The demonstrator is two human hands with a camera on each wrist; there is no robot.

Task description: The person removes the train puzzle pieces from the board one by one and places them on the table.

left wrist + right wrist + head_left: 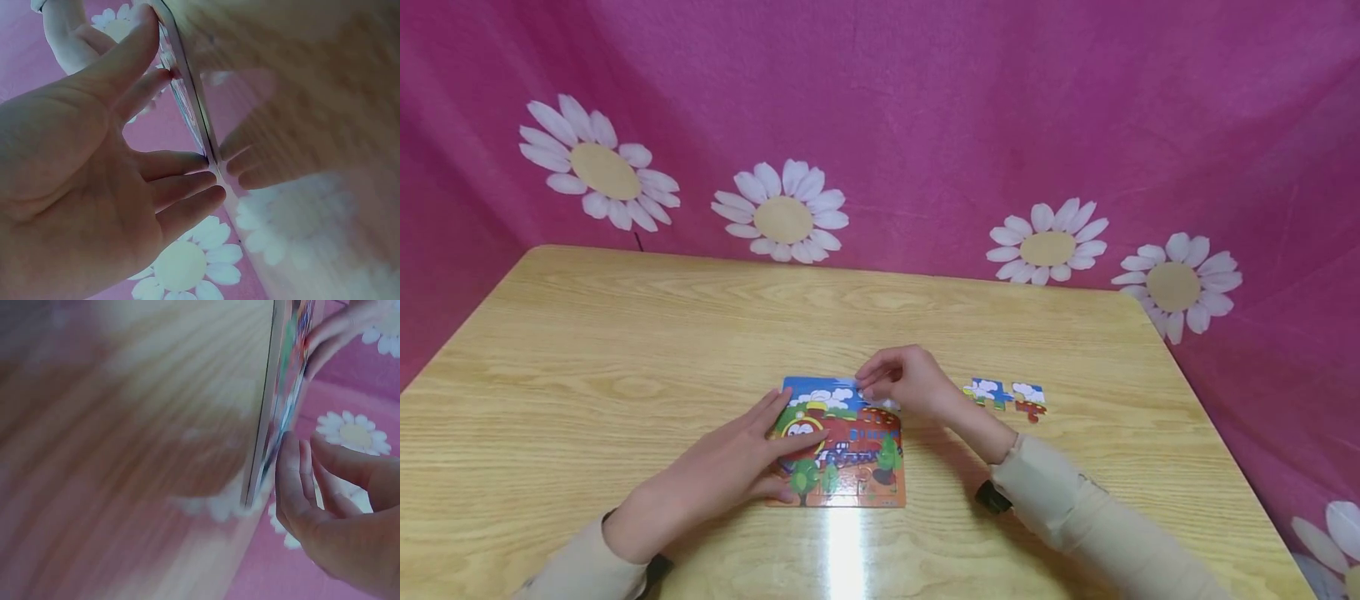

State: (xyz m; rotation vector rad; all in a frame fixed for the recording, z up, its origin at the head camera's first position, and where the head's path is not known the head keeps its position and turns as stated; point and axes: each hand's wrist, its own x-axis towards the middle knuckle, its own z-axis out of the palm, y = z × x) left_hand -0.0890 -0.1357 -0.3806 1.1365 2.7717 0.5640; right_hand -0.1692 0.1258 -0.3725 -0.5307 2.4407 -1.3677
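Note:
A jigsaw puzzle board (850, 479) with a red cartoon train, trees and clouds lies on the table. My left hand (722, 467) rests along its left side, fingers spread and fairly straight, with one finger reaching over the picture. In the left wrist view, fingertips of the left hand (94, 169) meet the board's edge (190, 94). Over the upper right corner is my right hand (913, 383), fingers bent and fingertips right at the picture. The right wrist view shows a gap between thumb and fingers of the right hand (337, 506), with no piece visible there.
To the right of the board, loose puzzle pieces with clouds lie on the table, one (988, 392) nearer the right wrist and another (1030, 396) farther right. The wooden table (662, 333) reaches back to a pink cloth (910, 125) with white daisies.

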